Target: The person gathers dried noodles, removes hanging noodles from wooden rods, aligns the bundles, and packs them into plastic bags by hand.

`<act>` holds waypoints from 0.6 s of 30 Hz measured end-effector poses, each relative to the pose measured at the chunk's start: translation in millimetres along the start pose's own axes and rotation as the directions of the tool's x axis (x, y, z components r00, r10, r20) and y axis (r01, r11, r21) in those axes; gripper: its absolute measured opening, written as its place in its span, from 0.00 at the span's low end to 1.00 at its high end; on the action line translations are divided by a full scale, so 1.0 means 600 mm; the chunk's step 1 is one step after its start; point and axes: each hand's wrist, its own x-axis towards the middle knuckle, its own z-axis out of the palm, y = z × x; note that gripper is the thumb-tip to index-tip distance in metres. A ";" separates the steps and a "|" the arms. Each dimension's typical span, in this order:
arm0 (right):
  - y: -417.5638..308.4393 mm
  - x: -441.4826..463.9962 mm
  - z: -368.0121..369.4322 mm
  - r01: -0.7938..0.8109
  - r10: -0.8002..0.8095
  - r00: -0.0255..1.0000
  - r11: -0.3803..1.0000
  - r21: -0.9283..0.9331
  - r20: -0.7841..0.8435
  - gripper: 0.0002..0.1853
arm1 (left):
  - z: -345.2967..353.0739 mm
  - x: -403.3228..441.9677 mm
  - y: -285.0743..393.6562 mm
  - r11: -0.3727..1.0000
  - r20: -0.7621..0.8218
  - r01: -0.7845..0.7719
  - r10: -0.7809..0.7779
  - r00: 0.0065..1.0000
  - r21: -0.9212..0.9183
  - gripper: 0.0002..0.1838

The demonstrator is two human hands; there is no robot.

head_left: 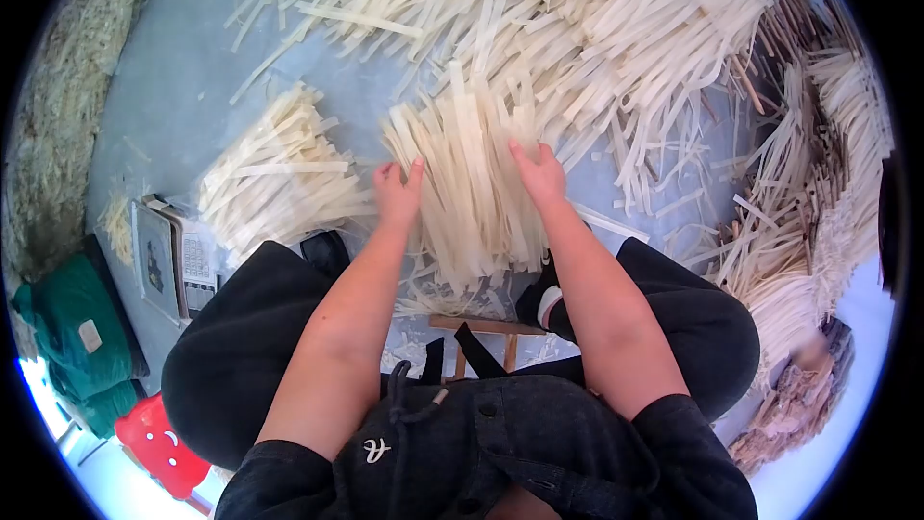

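Note:
Between my two hands is a loose bundle of pale, flat wood-like strips [470,173], running away from me on the grey floor. My left hand [397,191] grips its left side, thumb pointing up along the strips and fingers curled. Against its right edge, my right hand [539,175] closes on the outer strips; some of its fingers are hidden. To the left of my left hand lies a second bundle of similar strips [284,178], with one strip across it. The strips' exact material cannot be told.
A large heap of strips [616,29] spreads beyond my hands. Darker sticks and strips [818,173] pile up at right. On the left are a box-like device [173,255], a green bag [82,337] and a red stool [162,445]. A wooden piece [486,325] sits between my legs.

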 end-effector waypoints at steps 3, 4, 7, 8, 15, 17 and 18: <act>0.004 -0.001 0.009 0.001 0.000 1.000 0.998 -0.056 0.012 0.48 | 0.011 0.018 -0.011 0.997 -0.083 -0.067 0.069 0.994 0.026 0.43; 0.006 -0.002 0.020 0.045 -0.047 0.999 0.997 -0.064 -0.018 0.48 | 0.014 0.021 -0.014 0.991 -0.066 -0.055 0.063 0.996 0.119 0.44; 0.006 -0.016 0.033 0.091 -0.119 0.981 0.979 -0.180 -0.150 0.49 | 0.001 0.021 -0.005 0.998 0.106 -0.040 0.034 0.994 0.053 0.44; 0.005 -0.023 0.035 0.083 -0.152 0.957 0.959 -0.270 -0.246 0.50 | -0.003 0.021 0.005 0.998 0.107 -0.042 0.036 0.994 0.047 0.44; -0.015 -0.071 0.114 0.098 -0.118 0.990 0.972 -0.212 -0.082 0.36 | 0.003 -0.024 0.033 0.686 0.489 0.386 -0.051 0.871 -0.617 0.44; -0.044 -0.088 0.121 0.132 -0.139 0.990 0.973 -0.190 -0.021 0.33 | -0.011 -0.046 0.058 0.471 0.495 0.472 -0.083 0.865 -0.745 0.45; -0.049 -0.095 0.126 0.254 -0.251 0.967 0.951 -0.176 0.042 0.32 | -0.024 -0.060 0.071 0.555 0.444 0.392 -0.044 0.895 -0.734 0.47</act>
